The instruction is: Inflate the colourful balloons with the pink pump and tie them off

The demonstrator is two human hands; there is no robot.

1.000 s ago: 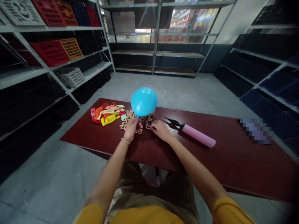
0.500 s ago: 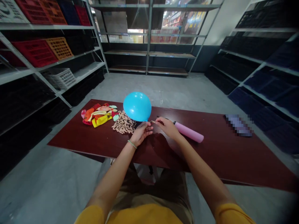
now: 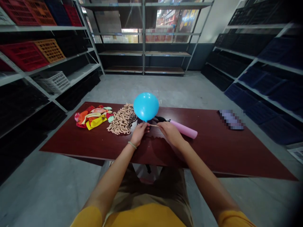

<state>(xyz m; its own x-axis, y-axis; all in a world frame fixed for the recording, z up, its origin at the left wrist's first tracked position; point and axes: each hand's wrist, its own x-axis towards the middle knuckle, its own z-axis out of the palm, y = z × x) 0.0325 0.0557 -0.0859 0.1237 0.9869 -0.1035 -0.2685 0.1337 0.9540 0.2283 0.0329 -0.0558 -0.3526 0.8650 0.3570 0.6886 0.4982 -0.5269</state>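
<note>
Fingers of the left hand [image 3: 139, 134] pinch the blue balloon [image 3: 146, 106], apparently by its neck, on their far side; the right hand [image 3: 172, 133] pinches a thin strip [image 3: 153, 125] running leftward.

The single head-worn view looks forward and down over the nearby table [image 3: 224, 151] toward shelves [image 3: 165, 54].

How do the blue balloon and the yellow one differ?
The blue balloon is inflated and rounded; the yellow balloon is flat and limp.
The blue balloon is held up near its neck by the left hand; the yellow balloon lies at the near edge of a colourful pile on the table, with neither hand on it.
The blue balloon looks clearly bigger than the yellow balloon.
Shared: both are balloons.
</note>
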